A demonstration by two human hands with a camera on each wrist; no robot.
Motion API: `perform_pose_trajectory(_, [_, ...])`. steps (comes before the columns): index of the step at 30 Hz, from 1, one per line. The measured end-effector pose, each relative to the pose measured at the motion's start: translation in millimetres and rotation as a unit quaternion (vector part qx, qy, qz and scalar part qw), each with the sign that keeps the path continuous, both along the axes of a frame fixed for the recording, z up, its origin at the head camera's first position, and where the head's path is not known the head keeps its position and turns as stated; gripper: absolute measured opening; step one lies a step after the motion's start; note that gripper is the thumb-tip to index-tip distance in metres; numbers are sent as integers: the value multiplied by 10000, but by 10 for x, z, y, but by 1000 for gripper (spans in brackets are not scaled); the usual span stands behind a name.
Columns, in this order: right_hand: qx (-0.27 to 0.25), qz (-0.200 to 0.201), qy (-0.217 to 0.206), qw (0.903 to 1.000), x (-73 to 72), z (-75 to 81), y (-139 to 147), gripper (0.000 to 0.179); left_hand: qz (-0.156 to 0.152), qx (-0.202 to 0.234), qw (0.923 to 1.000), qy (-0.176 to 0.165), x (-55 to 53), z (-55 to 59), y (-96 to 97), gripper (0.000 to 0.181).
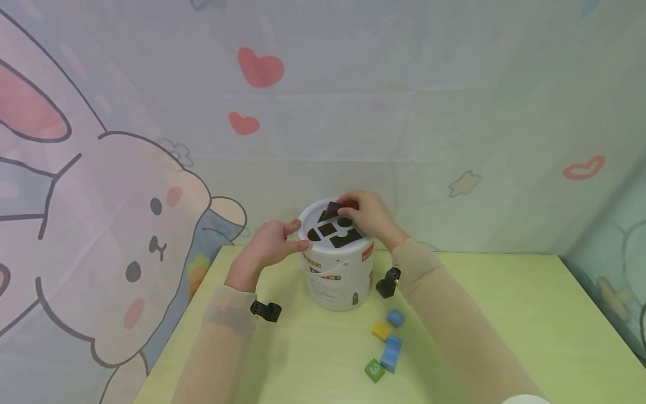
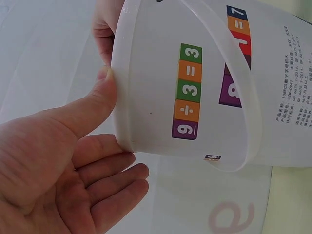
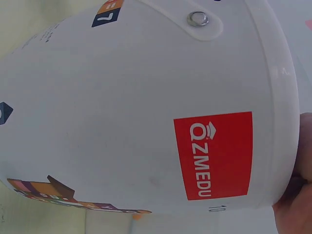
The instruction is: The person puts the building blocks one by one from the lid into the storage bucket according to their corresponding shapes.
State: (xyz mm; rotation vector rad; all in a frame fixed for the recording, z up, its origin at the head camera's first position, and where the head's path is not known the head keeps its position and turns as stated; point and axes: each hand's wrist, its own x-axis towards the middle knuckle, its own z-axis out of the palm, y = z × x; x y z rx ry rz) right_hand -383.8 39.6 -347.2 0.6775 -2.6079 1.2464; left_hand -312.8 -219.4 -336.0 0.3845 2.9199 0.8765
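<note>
Green block (image 1: 374, 370): nearest us, just beside a long blue block (image 1: 391, 353).
Yellow block (image 1: 381, 331): farther, with a small blue block (image 1: 396, 318) to its far right.
White bucket (image 1: 335, 289): upright, beyond and left; we see dark holes (image 1: 327, 229) in its lid (image 1: 323, 243).
Left hand (image 1: 270, 244): thumb and index finger touch the left rim (image 2: 126, 63), other fingers loosely extended.
Right hand (image 1: 370, 216): fingertips pinch a dark block (image 1: 332, 210) over the lid's far part.
</note>
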Motion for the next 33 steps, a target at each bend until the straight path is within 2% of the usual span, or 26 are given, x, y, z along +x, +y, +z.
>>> perform_pose_trajectory(11, [255,-108,87,9996,-54,-28,-93,24,-14,30,10000,-16,3,15,-18,78])
perform_pose_trajectory(19, [378,-193,-14,9991,-27,-25,-179,25,-12,79,9999,-76,15,20,-44,78])
perform_pose_trajectory(33, [596,-336,79,9976,-12,-39,-238,28,-19,70,10000,-63,14,14,-76,78])
